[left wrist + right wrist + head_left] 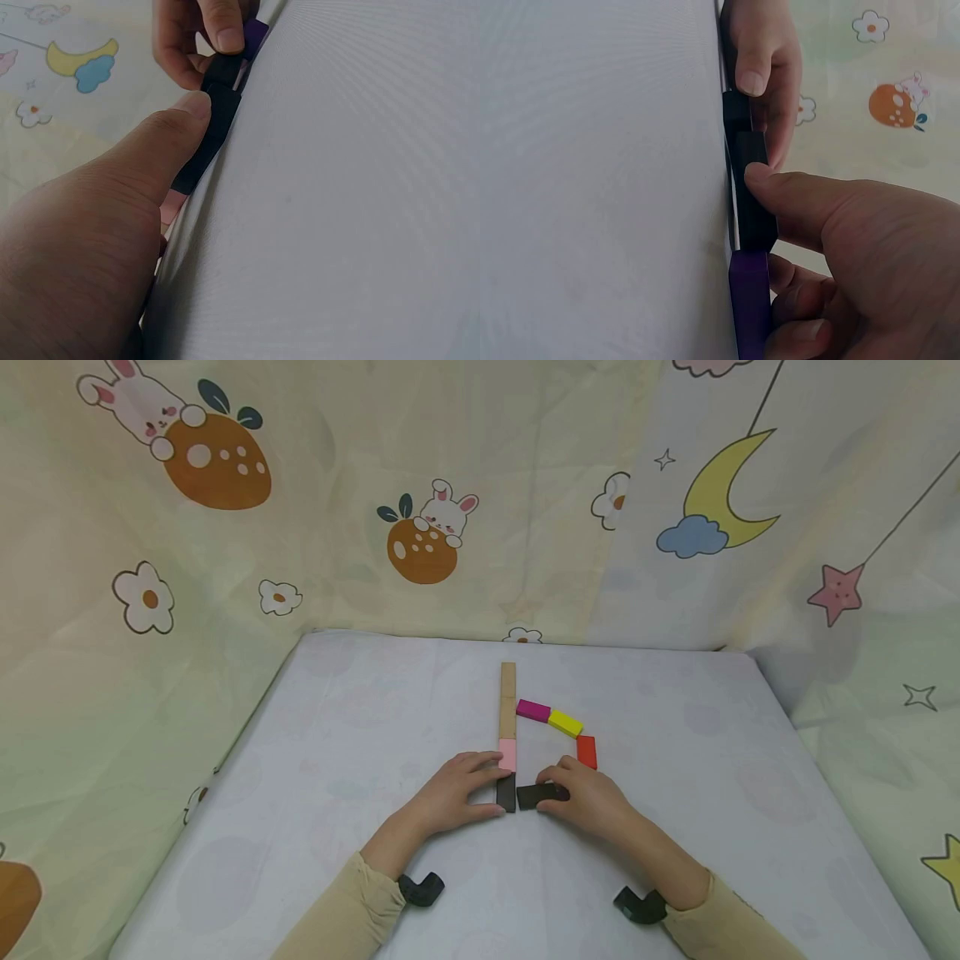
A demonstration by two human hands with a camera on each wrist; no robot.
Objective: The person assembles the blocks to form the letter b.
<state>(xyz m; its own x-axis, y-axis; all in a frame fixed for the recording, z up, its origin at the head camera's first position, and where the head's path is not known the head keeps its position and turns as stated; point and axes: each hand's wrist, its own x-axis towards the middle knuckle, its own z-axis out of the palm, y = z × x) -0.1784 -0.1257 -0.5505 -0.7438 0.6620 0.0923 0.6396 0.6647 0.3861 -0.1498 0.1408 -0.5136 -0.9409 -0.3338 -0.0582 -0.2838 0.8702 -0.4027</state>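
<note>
Wooden blocks form a straight column with a bent row on its right. My left hand [461,789] holds the black block [506,793] at the column's near end, thumb at its near end and fingertips by the pink block [507,753]. A second black block [534,797] lies crosswise just right of it, pinched between the thumb and fingers of my right hand [588,793]. In the right wrist view a purple block [750,300] adjoins that block, beside the curled lower fingers; the head view hides it behind the right hand.
Tan blocks [507,702] make up the column's far part. A magenta block [533,711], a yellow block [566,722] and a red block [587,752] curve down on the right. Everything lies on a white-covered table [337,710], with patterned cloth [337,527] hanging behind.
</note>
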